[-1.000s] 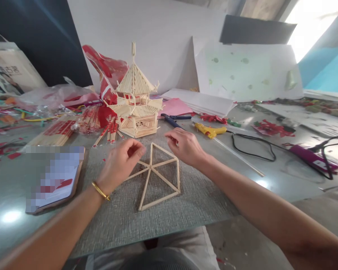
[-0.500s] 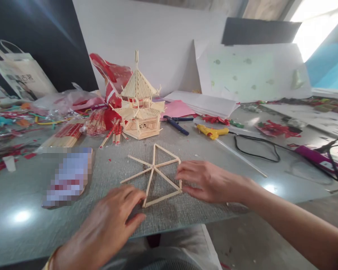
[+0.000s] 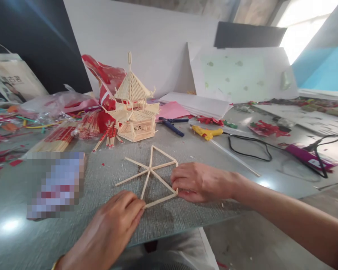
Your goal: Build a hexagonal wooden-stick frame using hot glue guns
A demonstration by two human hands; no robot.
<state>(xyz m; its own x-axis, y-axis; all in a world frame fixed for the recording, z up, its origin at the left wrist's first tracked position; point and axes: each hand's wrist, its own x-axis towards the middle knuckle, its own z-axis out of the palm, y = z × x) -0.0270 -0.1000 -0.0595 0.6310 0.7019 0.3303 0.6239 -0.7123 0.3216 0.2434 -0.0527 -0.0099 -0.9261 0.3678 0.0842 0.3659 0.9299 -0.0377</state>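
A flat wooden stick frame (image 3: 160,181) lies on the table, its spokes meeting at a centre with outer sticks joining some of the tips. My left hand (image 3: 115,217) is closed, thumb and fingers pinching the frame's near left corner. My right hand (image 3: 199,182) is closed on the frame's right side, its fingertips over the short outer stick there and hiding part of it. On the left, two spokes end with no outer stick between them. Behind the frame stands a small pavilion model (image 3: 135,108) made of the same pale sticks.
A yellow glue gun (image 3: 207,132) with a clear glue stick and black cord lies at right, beside blue-handled pliers (image 3: 173,125). A blurred-out flat object (image 3: 59,183) is at left. Bundled sticks (image 3: 55,137) lie behind it. The table's glass edge (image 3: 157,240) is close in front.
My left thumb and fingers have closed on the frame's near left corner. My right fingers have tightened on its right side. The whole view has shifted slightly, moving things left.
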